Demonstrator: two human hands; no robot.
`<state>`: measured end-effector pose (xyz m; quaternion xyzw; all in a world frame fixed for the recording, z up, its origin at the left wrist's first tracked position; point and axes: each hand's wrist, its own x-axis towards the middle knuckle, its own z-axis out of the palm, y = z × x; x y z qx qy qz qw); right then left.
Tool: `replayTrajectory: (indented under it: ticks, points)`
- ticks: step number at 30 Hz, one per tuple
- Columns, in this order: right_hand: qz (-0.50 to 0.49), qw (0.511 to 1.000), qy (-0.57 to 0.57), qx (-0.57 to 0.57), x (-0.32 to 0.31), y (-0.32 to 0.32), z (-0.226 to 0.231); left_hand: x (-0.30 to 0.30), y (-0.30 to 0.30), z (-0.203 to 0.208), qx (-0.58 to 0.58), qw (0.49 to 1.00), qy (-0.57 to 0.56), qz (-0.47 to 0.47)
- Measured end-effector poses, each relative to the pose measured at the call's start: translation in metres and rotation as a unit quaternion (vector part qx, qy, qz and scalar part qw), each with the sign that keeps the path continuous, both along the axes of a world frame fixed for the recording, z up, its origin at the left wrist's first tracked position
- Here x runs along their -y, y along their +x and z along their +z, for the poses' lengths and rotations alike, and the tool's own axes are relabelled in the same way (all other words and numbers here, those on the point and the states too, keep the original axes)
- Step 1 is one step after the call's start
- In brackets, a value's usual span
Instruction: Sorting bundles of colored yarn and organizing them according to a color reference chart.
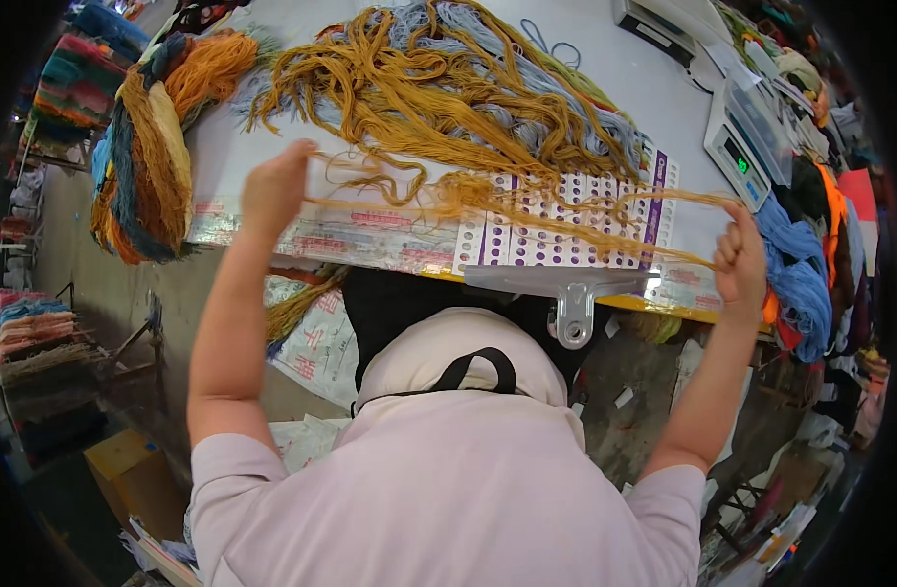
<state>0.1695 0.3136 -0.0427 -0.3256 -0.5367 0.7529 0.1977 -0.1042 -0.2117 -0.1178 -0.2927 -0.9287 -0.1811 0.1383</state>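
Observation:
Spread wide apart above the table's near side, my two hands hold a thin bundle of golden-yellow yarn [566, 231] stretched between them. My left hand [275, 191] is closed on one end of it. On the other end, the fingers of my right hand [742, 259] are curled shut. A tangled clump of the yarn sits toward the middle, with loose strands curling off it. Beneath the yarn lies a white card with rows of purple dots [497, 240], under a wide metal clip [576, 293] at the table edge. Beyond it spreads a large pile of mustard yarn [409, 88] over pale blue-grey yarn [532, 117].
Orange, cream and dark blue skeins [155, 157] hang over the table's left end. At right stand a digital scale [737, 161] with a lit green display, a second device [664, 24] and blue yarn [801, 264]. A cardboard box [135, 479] rests on the floor at left.

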Motion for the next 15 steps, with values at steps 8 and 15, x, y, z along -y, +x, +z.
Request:
replayTrajectory:
  ticks: [8,15]
  points:
    - [-0.094,0.973,0.190,0.086,-0.068,0.029,0.009,0.019,-0.036,0.048,-0.005,0.991,-0.113,0.070]
    - [0.075,0.960,0.221,0.154,0.064,-0.032,-0.007,-0.034,0.005,0.039,0.591,0.783,0.190,0.031]
